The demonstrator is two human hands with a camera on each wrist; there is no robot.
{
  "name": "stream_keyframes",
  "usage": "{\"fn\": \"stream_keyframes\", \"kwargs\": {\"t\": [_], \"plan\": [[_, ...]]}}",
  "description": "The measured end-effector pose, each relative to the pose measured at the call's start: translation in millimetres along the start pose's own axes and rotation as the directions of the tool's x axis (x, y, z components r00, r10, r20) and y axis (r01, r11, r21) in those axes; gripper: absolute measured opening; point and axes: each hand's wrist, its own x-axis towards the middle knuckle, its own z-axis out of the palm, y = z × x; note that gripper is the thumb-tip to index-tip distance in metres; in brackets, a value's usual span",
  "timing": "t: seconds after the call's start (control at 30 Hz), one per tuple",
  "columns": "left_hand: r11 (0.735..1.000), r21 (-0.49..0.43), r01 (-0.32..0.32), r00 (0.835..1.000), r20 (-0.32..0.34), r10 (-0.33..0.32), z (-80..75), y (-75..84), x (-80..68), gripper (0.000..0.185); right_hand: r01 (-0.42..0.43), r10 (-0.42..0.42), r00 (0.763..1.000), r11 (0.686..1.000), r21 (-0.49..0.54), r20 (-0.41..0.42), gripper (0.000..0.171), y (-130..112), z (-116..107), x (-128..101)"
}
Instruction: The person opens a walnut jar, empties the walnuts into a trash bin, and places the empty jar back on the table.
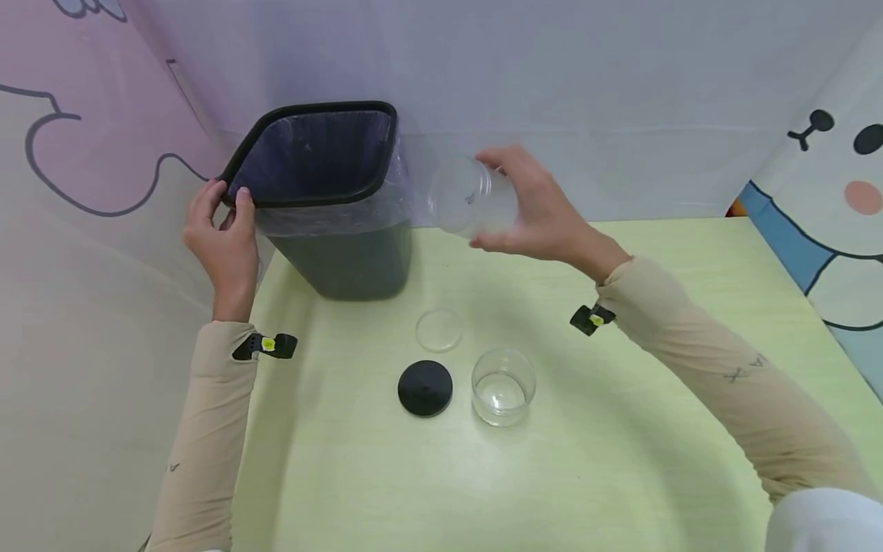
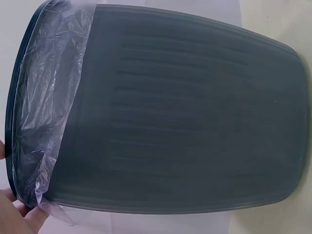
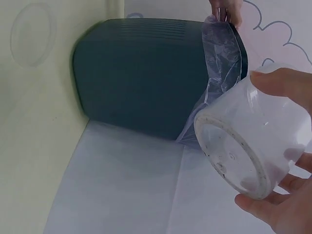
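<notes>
Upper centre of the head view: right hand (image 1: 545, 211) grasps a clear glass jar (image 1: 471, 197), tipped on its side, just right of the dark bin (image 1: 338, 230). Left hand (image 1: 224, 238) grips the bin's rim at its left corner. Lower centre of the green table (image 1: 621, 429): black lid (image 1: 425, 388), clear lid (image 1: 438, 330), second open jar (image 1: 503, 386).

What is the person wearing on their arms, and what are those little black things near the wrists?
Both arms wear long, snug beige sleeves, left sleeve and right sleeve. Each has a small grey cross-like mark. Near each wrist sits a small black clip with a yellow dot: left clip, right clip. The hands are bare: no gloves or rings show.
</notes>
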Motion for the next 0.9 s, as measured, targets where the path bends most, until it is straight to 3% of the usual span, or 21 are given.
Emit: {"fn": "stream_keyframes", "kwargs": {"t": [0.63, 0.9], "plan": [[1.000, 0.014, -0.025, 1.000, -0.004, 0.025, 0.5, -2.0, 1.7, 0.039, -0.203, 0.200, 0.979, 0.960, 0.193, 0.036, 0.091, 18, 13, -33], [0.999, 0.015, -0.035, 0.999, -0.019, 0.035, 1.7, -1.8, 0.5, 0.038, -0.255, 0.245, 0.967, 0.939, 0.231, 0.073, 0.083, -5, 8, -40]]}}
